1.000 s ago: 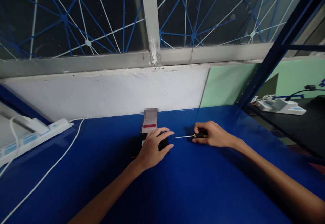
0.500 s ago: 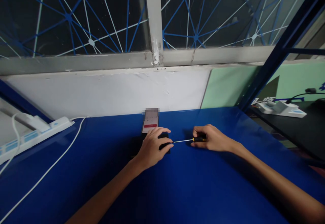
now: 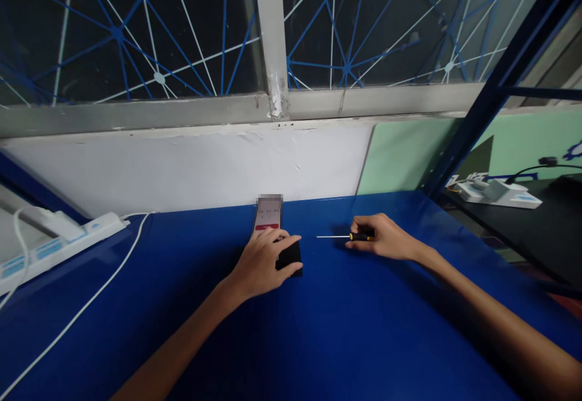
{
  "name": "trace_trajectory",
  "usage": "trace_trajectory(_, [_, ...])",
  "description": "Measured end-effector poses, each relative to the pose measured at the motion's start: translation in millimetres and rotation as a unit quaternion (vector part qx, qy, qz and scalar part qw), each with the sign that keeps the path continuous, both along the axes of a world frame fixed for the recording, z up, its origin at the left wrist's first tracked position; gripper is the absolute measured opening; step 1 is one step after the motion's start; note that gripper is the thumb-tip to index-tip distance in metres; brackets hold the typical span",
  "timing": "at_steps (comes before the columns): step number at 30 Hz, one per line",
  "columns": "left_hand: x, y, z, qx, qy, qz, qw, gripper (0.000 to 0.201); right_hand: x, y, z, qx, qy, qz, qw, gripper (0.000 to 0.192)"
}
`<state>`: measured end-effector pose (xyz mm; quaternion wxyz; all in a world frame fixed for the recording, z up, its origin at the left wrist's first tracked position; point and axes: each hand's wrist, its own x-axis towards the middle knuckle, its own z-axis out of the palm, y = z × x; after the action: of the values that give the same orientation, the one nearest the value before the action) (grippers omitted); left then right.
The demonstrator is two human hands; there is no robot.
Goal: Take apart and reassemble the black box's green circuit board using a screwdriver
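Screwdriver in right hand, black box under left hand

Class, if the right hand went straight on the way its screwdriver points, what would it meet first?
Probably the left hand, by the black box: the screwdriver in the right hand points towards its fingertips, though depth is unclear.

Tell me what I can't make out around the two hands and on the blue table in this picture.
All in the head view:
Black object: its left part is hidden by the left hand.
Phone: its top is blurred by pixelation, its lower end covered by the left hand.
Screwdriver: its handle end is hidden by the right hand; its tip is too small to tell its shape.
White power strip: cut off by the left edge.
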<state>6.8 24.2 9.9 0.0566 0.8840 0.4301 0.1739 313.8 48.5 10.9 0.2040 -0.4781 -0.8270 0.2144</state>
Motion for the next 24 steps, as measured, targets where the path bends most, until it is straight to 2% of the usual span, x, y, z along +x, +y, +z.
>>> trace_trajectory(3, [-8.1, 0.5, 10.0, -0.049, 0.045, -0.017, 0.998, 0.05, -1.1, -0.4, 0.6, -0.001, -0.013, 0.004, 1.0, 0.028])
trace_trajectory(6, [-9.9, 0.3, 13.9, -0.055, 0.063, -0.024, 0.996, 0.053, -2.1, -1.6, 3.5, -0.003, -0.021, 0.001, 1.0, 0.028])
trace_trajectory(11, [-7.2, 0.1, 13.4, -0.022, 0.065, -0.024, 0.997, 0.051, -2.5, -2.6, 5.7, -0.01, -0.026, 0.009, 1.0, 0.027])
trace_trajectory(18, [-2.6, -6.2, 11.8, 0.013, 0.109, 0.012, 0.994, 0.072, -1.2, -0.5, 2.3, -0.014, -0.016, 0.018, 1.0, 0.025])
trace_trajectory(21, [0.3, -7.7, 7.2, 0.046, 0.129, 0.031, 0.99, 0.069, -1.7, -0.6, 2.5, -0.015, -0.017, 0.018, 1.0, 0.025])
trace_trajectory(24, [2.8, -7.5, 1.2, 0.08, 0.141, 0.078, 0.984, 0.062, -1.9, -1.0, 3.0, -0.022, -0.017, 0.019, 0.999, 0.025])
